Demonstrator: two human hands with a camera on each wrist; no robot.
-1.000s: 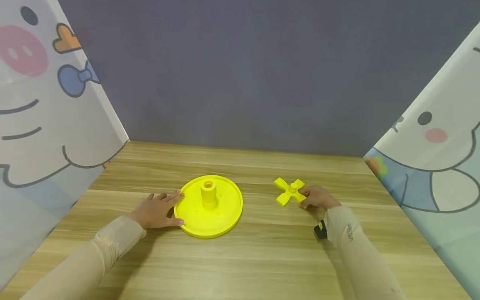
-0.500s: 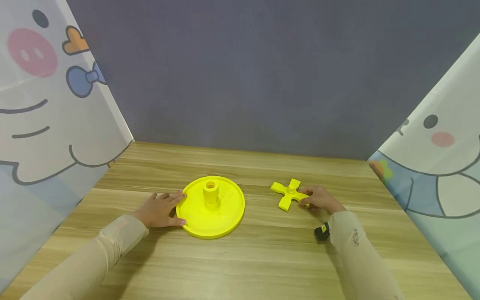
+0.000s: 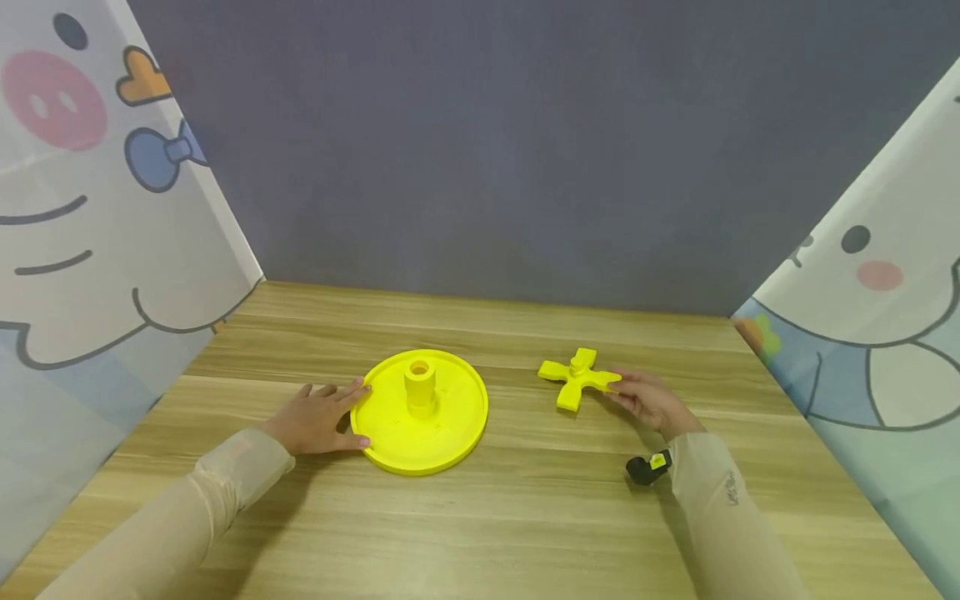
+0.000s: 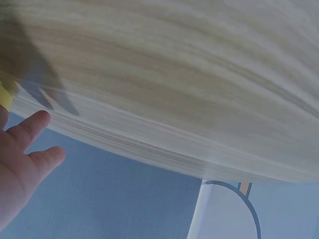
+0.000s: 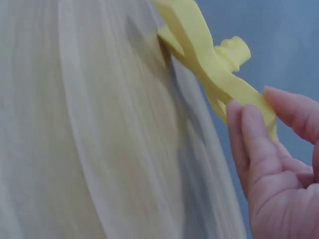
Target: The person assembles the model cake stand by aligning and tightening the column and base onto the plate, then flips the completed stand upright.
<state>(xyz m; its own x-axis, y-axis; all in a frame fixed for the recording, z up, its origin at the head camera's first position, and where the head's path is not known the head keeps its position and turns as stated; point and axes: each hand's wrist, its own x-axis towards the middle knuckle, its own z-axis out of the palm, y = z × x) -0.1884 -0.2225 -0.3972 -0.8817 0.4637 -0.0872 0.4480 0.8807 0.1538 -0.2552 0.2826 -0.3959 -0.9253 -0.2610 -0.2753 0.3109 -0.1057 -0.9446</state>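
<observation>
Fingers [image 5: 244, 134] of the right hand [image 3: 649, 398] pinch one arm of a yellow cross piece [image 3: 576, 377], tilted, right of centre. Likely light, stiff plastic, best taken by an arm. The left hand [image 3: 318, 417] lies flat against the yellow dish [image 3: 450, 433], which holds only its hub.

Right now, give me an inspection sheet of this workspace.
Surface: wooden table.
Things: yellow disc with a centre post, flat on the table; yellow cross, one arm raised off the table.
Clutter: nothing seen.
Hands: left hand rests flat against the disc's rim; right hand pinches one arm of the cross.
Cables: nothing seen.
Surroundings: grey wall behind, cartoon curtains at both sides.
</observation>
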